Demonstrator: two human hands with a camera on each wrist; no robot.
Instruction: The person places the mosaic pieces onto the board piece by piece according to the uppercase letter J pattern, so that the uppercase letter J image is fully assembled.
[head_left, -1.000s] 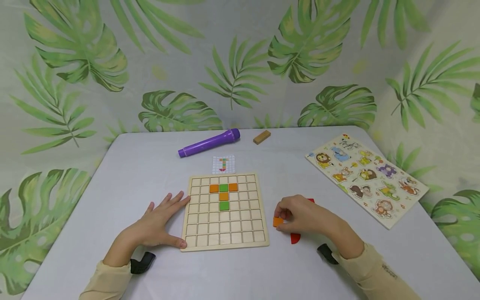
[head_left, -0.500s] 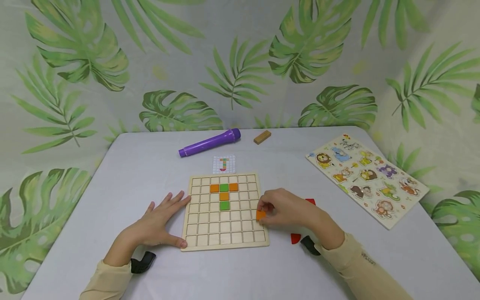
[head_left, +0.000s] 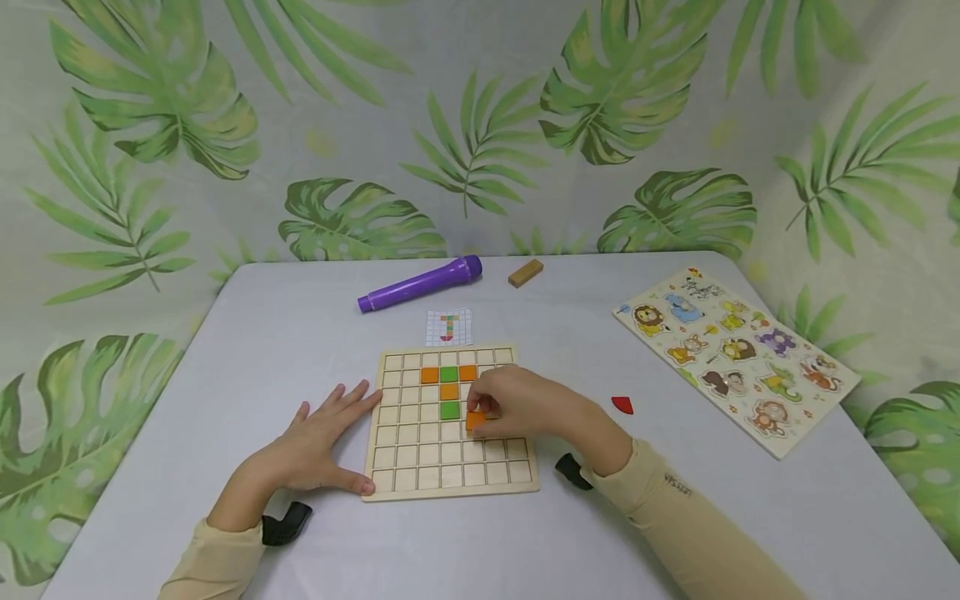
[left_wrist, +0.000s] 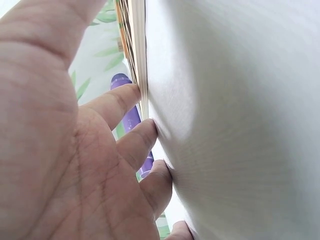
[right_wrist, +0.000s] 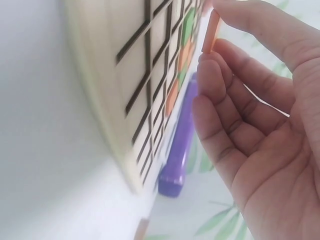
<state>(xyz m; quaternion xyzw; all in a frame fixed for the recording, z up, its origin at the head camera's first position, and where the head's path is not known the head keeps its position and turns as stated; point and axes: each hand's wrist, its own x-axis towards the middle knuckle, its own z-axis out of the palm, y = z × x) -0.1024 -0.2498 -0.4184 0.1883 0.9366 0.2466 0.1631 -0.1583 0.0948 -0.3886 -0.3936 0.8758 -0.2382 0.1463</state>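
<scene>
A wooden grid board (head_left: 416, 478) lies mid-table with orange and green square tiles (head_left: 449, 392) set in a T shape. My right hand (head_left: 525, 404) pinches an orange square tile (head_left: 476, 420) between thumb and fingers, over the board just right of and below the lowest green tile (head_left: 449, 410). The right wrist view shows that orange tile (right_wrist: 211, 31) held edge-on, apart from the board. My left hand (head_left: 318, 446) spreads its fingers at the board's left edge, its thumb on the lower left corner. Behind the board lies a small pattern card (head_left: 449, 327) with a J-shaped figure.
A purple toy microphone (head_left: 420, 285) and a small wooden block (head_left: 526, 273) lie at the back. A red quarter-round piece (head_left: 622, 405) is right of the board. An animal puzzle board (head_left: 735, 358) lies farther right. The right forearm covers part of the table.
My right hand has carried the orange tile leftward from the table beside the board to over its middle columns. The left hand stays where it was.
</scene>
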